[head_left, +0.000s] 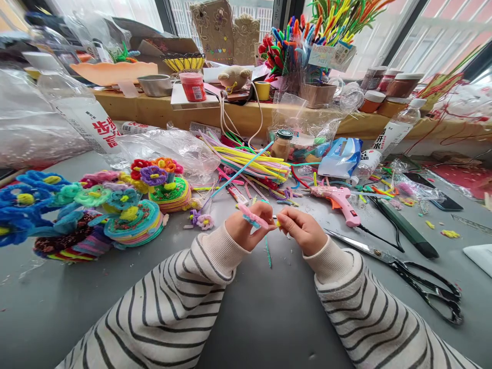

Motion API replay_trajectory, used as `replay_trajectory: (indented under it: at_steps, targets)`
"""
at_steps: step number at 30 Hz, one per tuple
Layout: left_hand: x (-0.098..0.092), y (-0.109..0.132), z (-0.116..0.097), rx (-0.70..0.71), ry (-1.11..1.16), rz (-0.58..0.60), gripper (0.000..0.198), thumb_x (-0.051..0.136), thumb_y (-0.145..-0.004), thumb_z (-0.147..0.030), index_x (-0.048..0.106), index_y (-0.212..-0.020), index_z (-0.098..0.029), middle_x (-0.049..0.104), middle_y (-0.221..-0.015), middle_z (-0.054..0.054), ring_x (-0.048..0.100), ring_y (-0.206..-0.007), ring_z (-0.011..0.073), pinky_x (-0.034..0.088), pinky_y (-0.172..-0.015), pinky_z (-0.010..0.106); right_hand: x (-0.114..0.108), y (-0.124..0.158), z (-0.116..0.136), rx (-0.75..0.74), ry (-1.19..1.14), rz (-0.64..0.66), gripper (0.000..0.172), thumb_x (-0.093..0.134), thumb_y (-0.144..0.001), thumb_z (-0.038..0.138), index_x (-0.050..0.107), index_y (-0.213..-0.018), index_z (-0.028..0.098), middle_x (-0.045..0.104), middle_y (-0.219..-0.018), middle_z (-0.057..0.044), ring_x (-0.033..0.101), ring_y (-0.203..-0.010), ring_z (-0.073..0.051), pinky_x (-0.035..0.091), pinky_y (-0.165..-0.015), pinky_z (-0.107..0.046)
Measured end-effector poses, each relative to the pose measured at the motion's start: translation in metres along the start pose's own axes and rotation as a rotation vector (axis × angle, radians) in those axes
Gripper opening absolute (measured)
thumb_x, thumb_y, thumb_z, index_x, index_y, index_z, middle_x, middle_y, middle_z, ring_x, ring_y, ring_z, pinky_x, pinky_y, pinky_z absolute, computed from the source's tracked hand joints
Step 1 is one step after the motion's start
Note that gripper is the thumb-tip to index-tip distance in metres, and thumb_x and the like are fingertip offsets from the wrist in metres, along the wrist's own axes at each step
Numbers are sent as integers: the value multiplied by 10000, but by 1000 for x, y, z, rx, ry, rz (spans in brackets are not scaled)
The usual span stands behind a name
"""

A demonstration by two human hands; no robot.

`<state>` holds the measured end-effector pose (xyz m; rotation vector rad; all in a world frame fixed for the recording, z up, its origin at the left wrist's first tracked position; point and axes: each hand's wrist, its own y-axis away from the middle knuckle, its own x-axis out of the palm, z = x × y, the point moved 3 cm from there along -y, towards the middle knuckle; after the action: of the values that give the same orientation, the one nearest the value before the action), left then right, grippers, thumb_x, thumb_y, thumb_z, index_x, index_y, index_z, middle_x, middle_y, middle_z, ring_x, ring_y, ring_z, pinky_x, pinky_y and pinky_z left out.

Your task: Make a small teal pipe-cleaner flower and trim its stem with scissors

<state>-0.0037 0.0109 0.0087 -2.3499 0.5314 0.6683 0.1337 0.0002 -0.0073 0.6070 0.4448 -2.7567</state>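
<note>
In the middle of the view my left hand (249, 225) is closed on a small pink and light-blue pipe-cleaner flower (252, 217). A thin green stem (268, 251) hangs below that hand. My right hand (302, 228), its thumb and fingertips pinched together, grips a small yellow pipe-cleaner piece (278, 224) close beside the left fingertips. Whether the yellow piece touches the flower I cannot tell. A purple and pink pair of small flowers (203, 220) lies left of my left hand.
Large scissors (388, 259) and a pink glue gun (340, 200) with a cord lie to the right. Fuzzy flower pots (132, 223) stand at the left. Loose pipe cleaners (249, 161) are heaped behind my hands, near a lidded jar (282, 143). Plastic bottles (77, 107) stand at both sides.
</note>
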Motion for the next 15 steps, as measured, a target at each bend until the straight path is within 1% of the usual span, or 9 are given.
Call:
replay_trajectory:
  at_steps: [2,3,5,7,9,11,13,15]
  targets:
    - [-2,-1,5,-56,-76,-27,130,496,-692,-245,387,-735,-189,529,-639,-13,552,-569,111,431,-537,233,-4,0,-3,11,128,-4,281,331,-826,322,445,-627,159,422,-530,23,401,-498,-85,326,-514,-203]
    - [-3,-2,8,-107,-120,-45,132,491,-692,-254,387,-736,-185,532,-641,-12,547,-548,107,428,-520,229,-5,0,-5,11,210,20,277,328,-829,302,445,-622,160,431,-534,21,409,-505,-88,328,-525,-205]
    - [-4,-2,14,-224,-205,-72,132,475,-698,-265,389,-745,-176,531,-626,-9,533,-504,103,422,-494,225,-3,0,-9,5,406,109,275,321,-832,267,443,-609,161,456,-550,10,424,-527,-99,328,-541,-211]
    - [-3,-3,18,-319,-301,-61,138,464,-699,-276,400,-750,-164,532,-591,-6,525,-485,114,422,-505,240,1,2,-12,4,611,196,265,318,-835,242,455,-623,164,496,-597,-6,449,-570,-115,322,-550,-220]
    - [0,-4,21,-391,-400,-17,169,471,-688,-307,421,-742,-154,542,-567,9,533,-503,142,422,-531,267,6,3,-12,-1,765,246,239,322,-839,232,479,-671,169,532,-659,-18,478,-628,-131,317,-555,-224]
    - [3,-5,23,-453,-479,28,216,489,-667,-343,448,-743,-145,557,-565,29,544,-532,175,418,-544,289,10,4,-11,-17,856,270,220,334,-842,245,496,-711,172,556,-714,-25,499,-680,-142,312,-556,-223]
    - [6,-8,23,-481,-549,60,241,501,-652,-347,477,-766,-136,560,-573,44,554,-575,207,415,-563,307,11,3,-11,-14,903,287,219,370,-830,300,505,-719,168,565,-739,-31,509,-705,-151,307,-545,-222]
    - [8,-13,22,-496,-607,92,233,512,-641,-334,501,-756,-132,553,-578,60,562,-648,245,413,-600,324,9,1,-12,7,922,268,245,409,-805,364,509,-705,164,566,-728,-34,513,-694,-154,299,-528,-221]
